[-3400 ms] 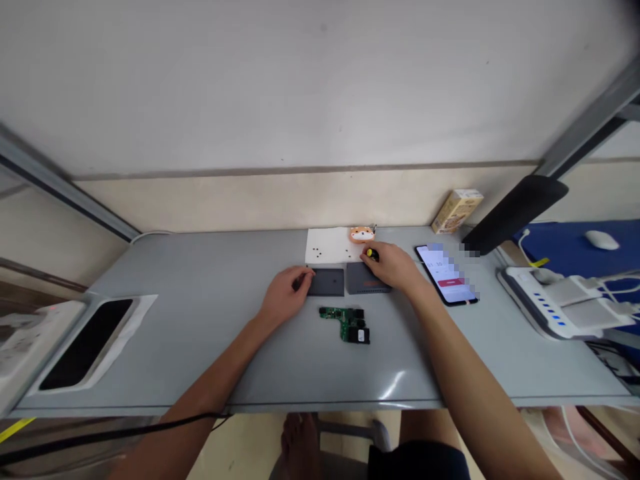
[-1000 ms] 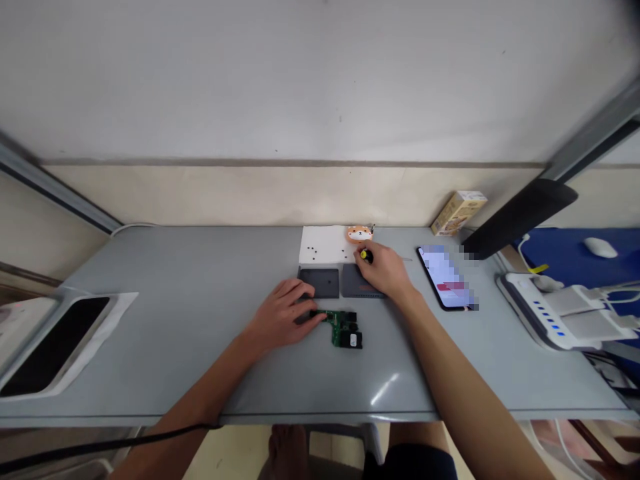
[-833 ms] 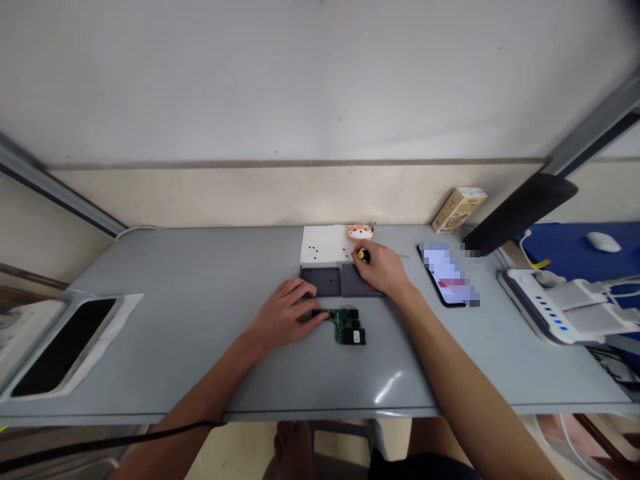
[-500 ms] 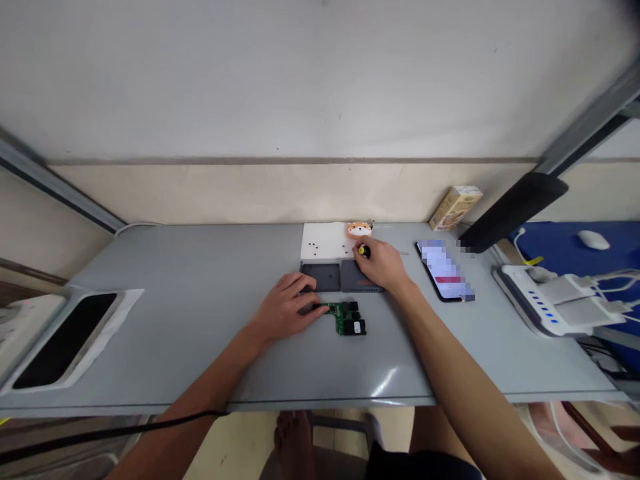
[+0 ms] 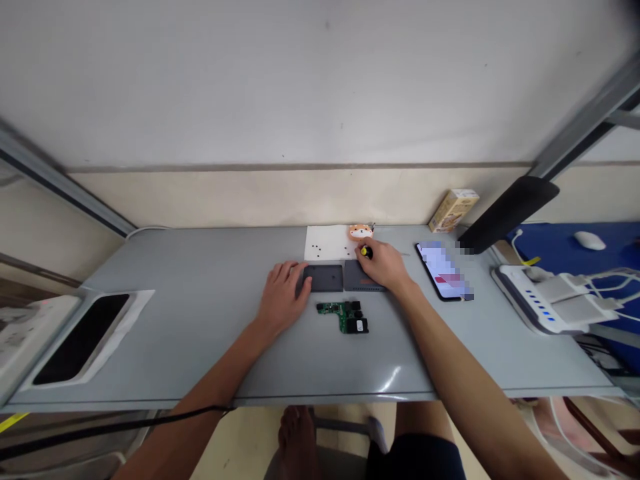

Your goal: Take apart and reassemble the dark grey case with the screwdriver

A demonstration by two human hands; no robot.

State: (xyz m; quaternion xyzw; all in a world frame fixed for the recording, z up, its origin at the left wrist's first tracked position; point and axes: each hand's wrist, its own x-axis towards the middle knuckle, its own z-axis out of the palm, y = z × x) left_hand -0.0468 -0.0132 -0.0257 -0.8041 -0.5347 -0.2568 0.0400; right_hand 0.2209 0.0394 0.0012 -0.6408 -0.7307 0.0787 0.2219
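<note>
Left hand [image 5: 283, 293]: spreads its fingers at the left end of the dark tray [image 5: 325, 279], mid-frame.
Right hand [image 5: 384, 261]: curls round a yellow-tipped tool [image 5: 367, 252] by the gray case [image 5: 357, 276], right of centre.
Circuit board [image 5: 346, 317]: lies below tray and case, lower centre.

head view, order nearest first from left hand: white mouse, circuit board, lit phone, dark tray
1. dark tray, right at the left hand
2. circuit board, on the tray's near side
3. lit phone, to the right
4. white mouse, far right
</note>
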